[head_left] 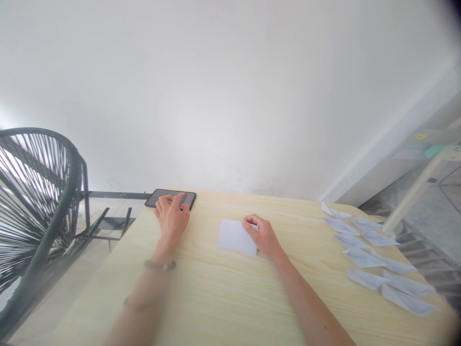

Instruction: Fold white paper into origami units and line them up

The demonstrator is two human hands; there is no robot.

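At the table's back left corner lies a smartphone (155, 196) in a dark case. My left hand (173, 215) is over it, fingers spread, one finger at the screen; whether it touches the glass I cannot tell. A small white sheet of paper (234, 238) rests flat in the middle of the table. Its right edge is pinched between the thumb and fingers of my right hand (262, 234). Part of that edge is hidden under the hand.
Several folded white paper pieces (363, 257) lie in two rows along the right side of the pale wooden table (223, 298). A dark corded chair (54, 211) stands at the left. Behind the table rises a white wall (230, 96), and a pale metal leg (414, 192) is at the right.
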